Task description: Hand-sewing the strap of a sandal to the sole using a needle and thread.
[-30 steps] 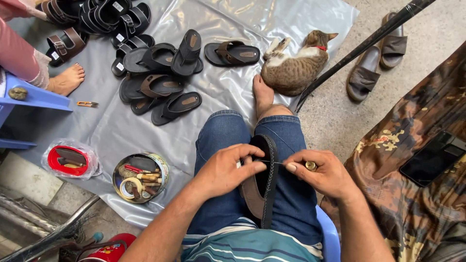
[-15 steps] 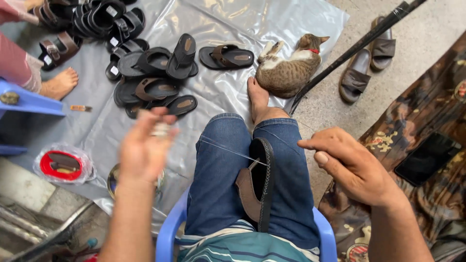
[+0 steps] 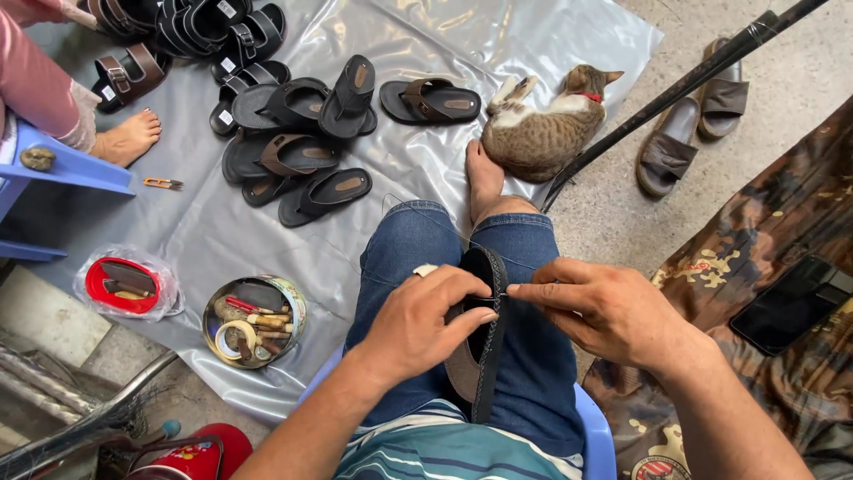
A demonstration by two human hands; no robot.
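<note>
At the lower centre, a sandal sole (image 3: 480, 347) is being stitched: it is gripped by the left hand (image 3: 426, 324), while a needle is pinched by the right hand (image 3: 604, 311); careful pulling seems needed.

Two bare forearms reaching in from the bottom edge, meeting over the lap. Left hand (image 3: 422, 324) palm down, fingers curled, thumb stretched toward the centre, a pale band across one finger near the knuckles. Right hand (image 3: 604, 311) coming in from the right side, wrist bent, thumb and forefinger pressed together in a fine pinching grip, tips pointing left. Fingertips of both hands nearly touching. Knees bent in blue jeans, one bare foot (image 3: 484, 178) planted ahead on the floor.
</note>
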